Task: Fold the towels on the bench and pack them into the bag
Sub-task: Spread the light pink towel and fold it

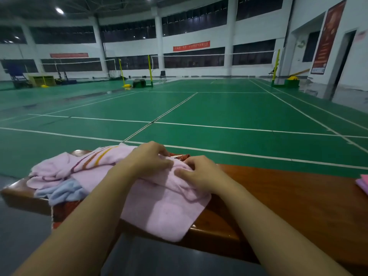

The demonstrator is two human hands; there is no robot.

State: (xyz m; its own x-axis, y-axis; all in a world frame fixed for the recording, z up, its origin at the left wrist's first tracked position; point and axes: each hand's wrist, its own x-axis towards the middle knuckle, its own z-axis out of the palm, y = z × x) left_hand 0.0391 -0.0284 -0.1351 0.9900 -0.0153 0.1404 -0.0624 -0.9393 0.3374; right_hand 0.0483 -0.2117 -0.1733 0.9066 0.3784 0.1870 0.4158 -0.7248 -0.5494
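On the tabletop point(278, 188), seen from the head camera, a pink towel point(165, 208) lies with its near end drooping over the front edge. The left hand point(148, 157) and right hand point(196, 173) sit close together at its far edge, fingers curled and pinching the cloth. Just beyond the fingers a reddish patterned thing shows, perhaps the bag; I cannot tell. To the left lies a heap: a striped towel point(95, 160) over a blue towel point(61, 191), both unfolded.

Likely risks: the overhanging end could drag the pink towel off the tabletop if the pinch slackens. Pulling the fold across may catch the striped towel and tug the heap toward the left corner. A pink stack point(363, 185) at the far right edge sits well apart.
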